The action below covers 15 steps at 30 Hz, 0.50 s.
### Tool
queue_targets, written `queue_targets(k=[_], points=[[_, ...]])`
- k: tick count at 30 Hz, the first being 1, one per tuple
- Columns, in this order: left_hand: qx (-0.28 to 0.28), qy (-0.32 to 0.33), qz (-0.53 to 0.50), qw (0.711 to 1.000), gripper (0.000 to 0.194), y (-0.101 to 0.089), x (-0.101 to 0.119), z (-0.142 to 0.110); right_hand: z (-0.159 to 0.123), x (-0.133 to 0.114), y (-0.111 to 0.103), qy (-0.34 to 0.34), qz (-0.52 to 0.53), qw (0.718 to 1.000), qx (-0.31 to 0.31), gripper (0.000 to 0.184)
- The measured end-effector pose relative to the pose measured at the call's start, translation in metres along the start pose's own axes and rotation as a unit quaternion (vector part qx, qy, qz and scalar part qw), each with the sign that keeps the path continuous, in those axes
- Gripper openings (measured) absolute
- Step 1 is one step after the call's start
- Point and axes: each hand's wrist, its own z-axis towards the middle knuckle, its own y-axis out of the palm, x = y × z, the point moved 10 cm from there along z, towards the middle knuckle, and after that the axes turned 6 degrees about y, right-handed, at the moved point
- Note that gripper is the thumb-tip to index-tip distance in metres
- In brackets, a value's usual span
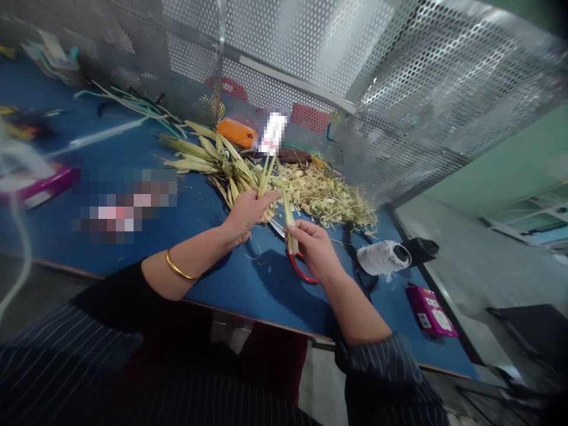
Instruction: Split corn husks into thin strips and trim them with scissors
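Observation:
My left hand (249, 214) is closed around several thin, pale green leaf strips (267, 173) that point up and away from me. Its thumb reaches toward the right hand. In the fingers of my right hand (314, 247) is a pale leaf stalk (288, 213), held near its lower end and tilted upward. Scissors with red handles (303, 271) lie on the table just under the right hand, their blades partly hidden. Behind the left hand rests a bunch of long, dry-looking leaves (206, 151). A heap of shredded leaf scraps (323, 192) spreads beyond both hands.
The blue table (266, 296) meets a perforated metal screen (302, 59) at the back. A white thread spool (377, 258) and a purple packet (431, 310) sit at right. An orange pouch (237, 132) is behind the leaves. Green strips (137, 106) lie at far left.

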Motion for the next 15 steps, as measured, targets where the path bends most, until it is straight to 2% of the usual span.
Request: queue_targets(k=[3, 7, 11, 15], points=[[-0.073, -0.053, -0.03, 0.995, 0.029, 0.018, -0.013, -0.008, -0.002, -0.012, -0.012, -0.064, 0.009, 0.996, 0.062, 0.021], [-0.13, -0.089, -0.065, 0.985, 0.024, 0.036, -0.028, -0.017, -0.005, -0.017, -0.017, -0.09, -0.035, 0.99, 0.107, 0.023], [-0.126, -0.069, -0.03, 0.989, 0.027, 0.038, -0.031, -0.019, -0.004, -0.015, -0.013, -0.102, -0.11, 0.982, 0.116, 0.028], [-0.097, -0.031, 0.023, 0.995, 0.02, 0.033, -0.029, -0.018, -0.003, -0.011, -0.011, -0.112, -0.125, 0.979, 0.118, 0.032]])
